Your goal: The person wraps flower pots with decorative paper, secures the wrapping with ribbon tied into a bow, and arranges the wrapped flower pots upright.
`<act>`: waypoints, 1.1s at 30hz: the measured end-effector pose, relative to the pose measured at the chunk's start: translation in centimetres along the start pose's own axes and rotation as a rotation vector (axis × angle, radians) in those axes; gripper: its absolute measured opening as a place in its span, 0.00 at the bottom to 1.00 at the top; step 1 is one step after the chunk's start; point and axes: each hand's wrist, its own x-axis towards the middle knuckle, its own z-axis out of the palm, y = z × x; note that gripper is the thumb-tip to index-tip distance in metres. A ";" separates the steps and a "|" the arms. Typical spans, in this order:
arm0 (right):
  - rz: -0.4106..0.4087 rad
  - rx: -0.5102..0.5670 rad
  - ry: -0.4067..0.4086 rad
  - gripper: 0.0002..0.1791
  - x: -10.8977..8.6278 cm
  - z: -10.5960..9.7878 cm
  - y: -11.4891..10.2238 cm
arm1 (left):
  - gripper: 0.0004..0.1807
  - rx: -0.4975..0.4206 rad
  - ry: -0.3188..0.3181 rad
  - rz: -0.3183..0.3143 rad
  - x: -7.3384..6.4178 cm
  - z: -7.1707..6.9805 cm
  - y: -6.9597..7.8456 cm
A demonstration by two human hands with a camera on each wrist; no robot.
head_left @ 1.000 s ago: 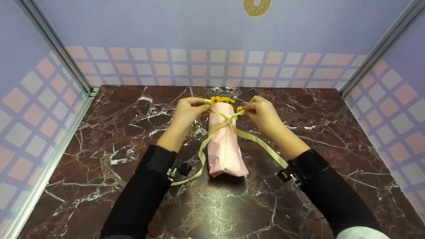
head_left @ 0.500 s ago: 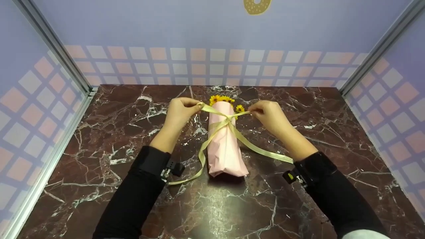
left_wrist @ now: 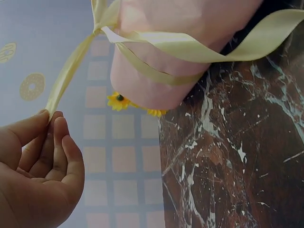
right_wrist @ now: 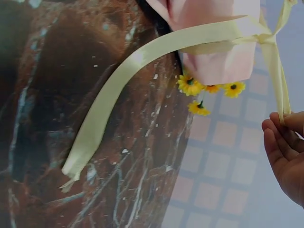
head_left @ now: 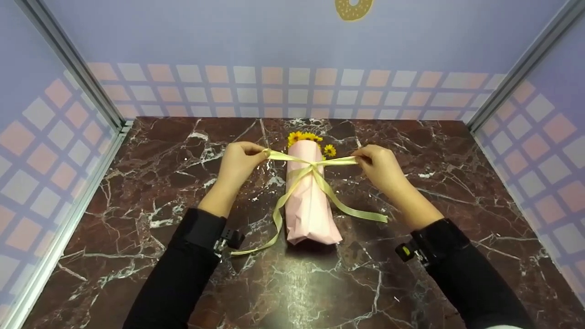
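Observation:
A bouquet wrapped in pink paper (head_left: 308,205) lies on the marbled table, yellow flowers (head_left: 301,136) showing at its far end. Pale yellow ribbon (head_left: 292,157) circles the wrap and crosses in a knot (head_left: 313,165) on top. Left of the knot, my left hand (head_left: 240,167) pinches one ribbon loop between thumb and fingers; the left wrist view shows this pinch (left_wrist: 50,114) up close. My right hand (head_left: 379,167) pinches the opposite loop, which shows doubled in the right wrist view. Both loops are stretched out sideways. Two loose ribbon tails (head_left: 365,213) hang toward the near side.
The dark red marbled table (head_left: 137,205) spreads under everything. Purple panels with a checkered band (head_left: 210,91) enclose it at the back and on both sides, with metal corner posts (head_left: 87,77). One more yellow flower (head_left: 329,151) sticks out right of the wrap.
Both hands have moved apart, left hand leftward and right hand rightward, and slightly nearer. The loops have lengthened and the knot has drawn tighter. The right tail's end has come free of the wrist.

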 end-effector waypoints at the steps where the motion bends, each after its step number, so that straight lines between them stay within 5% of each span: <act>1: -0.002 -0.001 -0.003 0.07 -0.1 0.0 0.2 | 0.08 0.028 0.003 0.011 0.0 -0.1 -0.1; 5: 0.051 0.044 -0.046 0.08 -0.4 0.2 0.7 | 0.06 0.111 0.017 0.045 -0.2 -0.4 -0.4; 15: 0.147 0.088 -0.128 0.09 -1.4 0.8 2.2 | 0.08 0.145 0.026 0.061 -0.5 -1.0 -1.9; 25: 0.153 0.068 -0.089 0.07 -2.1 2.3 2.8 | 0.07 0.142 0.045 0.059 -0.6 -1.1 -2.8; 33: 0.090 -0.068 -0.011 0.09 -2.5 3.6 3.1 | 0.07 0.117 0.049 -0.003 -0.6 -0.9 -3.5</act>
